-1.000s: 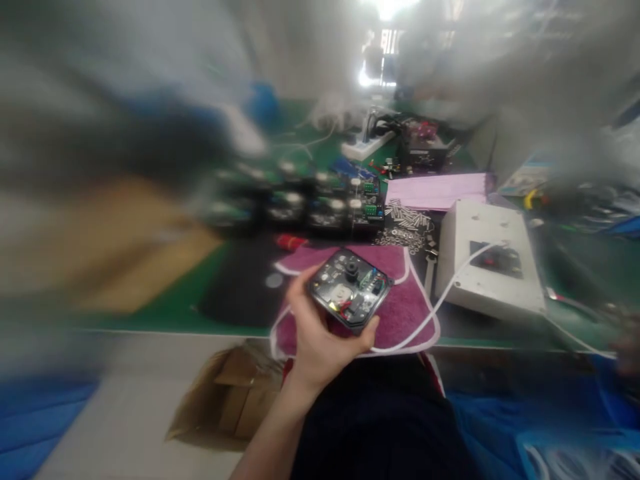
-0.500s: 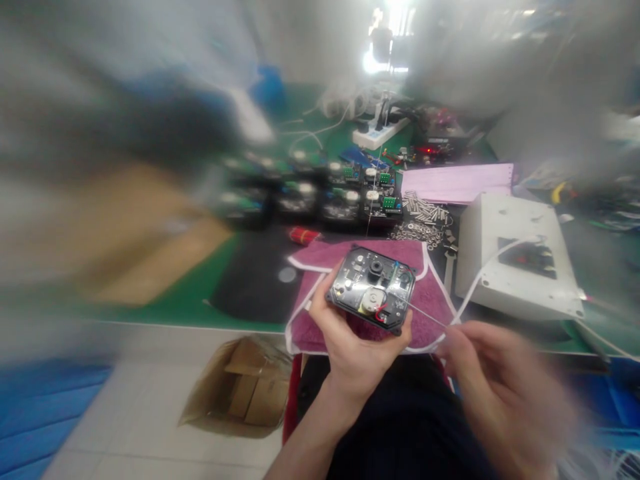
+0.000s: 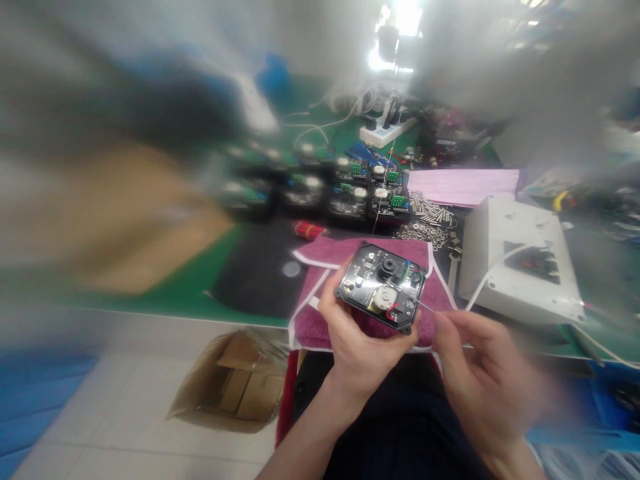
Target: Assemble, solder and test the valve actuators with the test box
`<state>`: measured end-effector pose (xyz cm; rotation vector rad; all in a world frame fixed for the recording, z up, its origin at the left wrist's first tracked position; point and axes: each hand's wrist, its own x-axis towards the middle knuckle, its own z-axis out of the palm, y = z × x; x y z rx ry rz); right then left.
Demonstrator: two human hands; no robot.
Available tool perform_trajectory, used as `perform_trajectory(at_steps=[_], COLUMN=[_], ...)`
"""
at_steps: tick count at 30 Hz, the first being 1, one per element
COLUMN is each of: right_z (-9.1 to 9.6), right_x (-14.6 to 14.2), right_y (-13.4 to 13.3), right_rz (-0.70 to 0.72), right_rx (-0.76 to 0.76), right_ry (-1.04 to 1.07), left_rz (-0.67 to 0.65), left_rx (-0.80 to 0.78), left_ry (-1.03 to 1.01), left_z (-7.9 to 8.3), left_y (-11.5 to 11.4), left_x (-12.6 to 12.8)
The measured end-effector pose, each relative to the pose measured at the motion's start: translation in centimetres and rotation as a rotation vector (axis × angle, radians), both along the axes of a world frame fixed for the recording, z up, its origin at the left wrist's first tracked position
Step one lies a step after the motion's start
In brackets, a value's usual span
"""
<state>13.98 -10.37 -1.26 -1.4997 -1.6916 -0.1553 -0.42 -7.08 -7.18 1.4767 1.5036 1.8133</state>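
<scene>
My left hand (image 3: 357,350) grips a black-framed circuit board module (image 3: 367,272) from below, fingers at its left edge and thumb at its lower right. The board carries a dark round lens (image 3: 387,267), a pale round part (image 3: 385,299) and a short red wire. Pinched in my right hand (image 3: 480,373) is a thin metal tool (image 3: 426,306), its shaft reaching to the module's right side. Its exact kind and handle are hidden. Below the module a purple cloth (image 3: 311,327) with white edging is spread out.
Behind the cloth stand several similar black modules (image 3: 347,201). Loose metal standoffs (image 3: 433,210) and nuts (image 3: 425,235) lie beside them. A white box (image 3: 520,267) with a cable and a wrench (image 3: 453,272) are at right. A red bundle (image 3: 309,231) lies on the dark mat (image 3: 255,280).
My right hand has come left and closer to the module, with less of the tool's shaft showing. My left hand keeps its hold. The whole view has shifted slightly.
</scene>
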Motion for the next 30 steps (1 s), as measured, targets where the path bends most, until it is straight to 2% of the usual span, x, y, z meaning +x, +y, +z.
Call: perform_trajectory(at_steps=[10,16,20,24,26,30], right_z=[0.1,-0.6,-1.1,-0.5,0.1,1.4], right_x=[-0.5,-0.3,0.0,-0.1,-0.2,-0.6], right_y=[0.0,-0.5,-1.2,-1.3,-1.0,-0.3], right_rz=[-0.027,-0.031,0.022,0.088,0.083,0.089], right_rx=[0.043,0.015,-0.109,-0.281,-0.249,-0.076], right_ry=[-0.018,0.063,0.204,0.426,0.404,0.245], left_rz=[-0.001,-0.014,-0.013,-0.023,-0.030,-0.022], left_rx=[0.007,-0.016,-0.017,-0.014,-0.019,-0.020], left_ry=[-0.007,-0.020,-0.021,-0.025,-0.040,-0.030], left_z=[0.1,0.0,-0.1,-0.2,-0.2,-0.2], left_y=[0.1,0.0,-0.1,-0.1,-0.1,-0.1], left_x=[0.1,0.1,0.1,0.0,0.0,0.0])
